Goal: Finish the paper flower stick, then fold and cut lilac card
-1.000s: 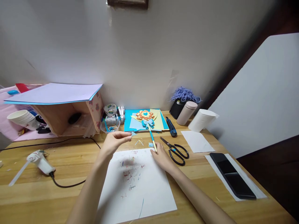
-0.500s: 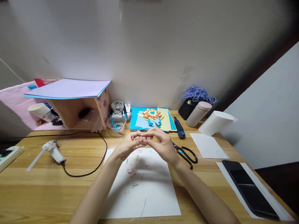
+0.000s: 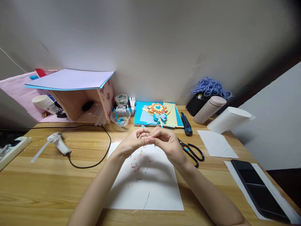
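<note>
The wooden table runs across the whole near view, its pale planks bare at the near left. A white sheet flecked with coloured marks lies flat in the near middle. Just above its far edge the left hand and right hand meet. Both sets of fingers are curled in with the tips pinched together, and I cannot tell whether anything is caught between them.

Right of the hands lie black scissors, with a dark phone on paper at the near right. On the left is a glue gun with a looping black cord.

Farther back a paper flower rests on a blue card. On the far left a wooden box is roofed by a purple sheet. On the far right a bottle leans beside purple yarn. A plain grey-white wall closes the far side.
</note>
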The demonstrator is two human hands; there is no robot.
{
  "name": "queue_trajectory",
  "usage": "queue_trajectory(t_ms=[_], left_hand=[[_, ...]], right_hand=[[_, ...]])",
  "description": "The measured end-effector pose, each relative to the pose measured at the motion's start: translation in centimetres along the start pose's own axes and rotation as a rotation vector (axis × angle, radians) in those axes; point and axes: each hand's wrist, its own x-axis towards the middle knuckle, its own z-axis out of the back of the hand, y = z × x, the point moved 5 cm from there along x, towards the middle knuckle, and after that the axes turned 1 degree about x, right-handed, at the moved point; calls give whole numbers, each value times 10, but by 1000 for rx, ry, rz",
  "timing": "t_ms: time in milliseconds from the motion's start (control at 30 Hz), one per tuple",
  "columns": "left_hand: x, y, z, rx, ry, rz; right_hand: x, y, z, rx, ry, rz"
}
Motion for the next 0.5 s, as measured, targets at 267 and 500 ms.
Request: queue_trajectory(t_ms=[267,500], left_hand=[[-2,-7,-10,-16,-49,-56],[-9,-15,-7,-55,-118,-71]], right_hand=[[-5,1,0,-38,-95,20],[5,8,29,-265,-244,90]])
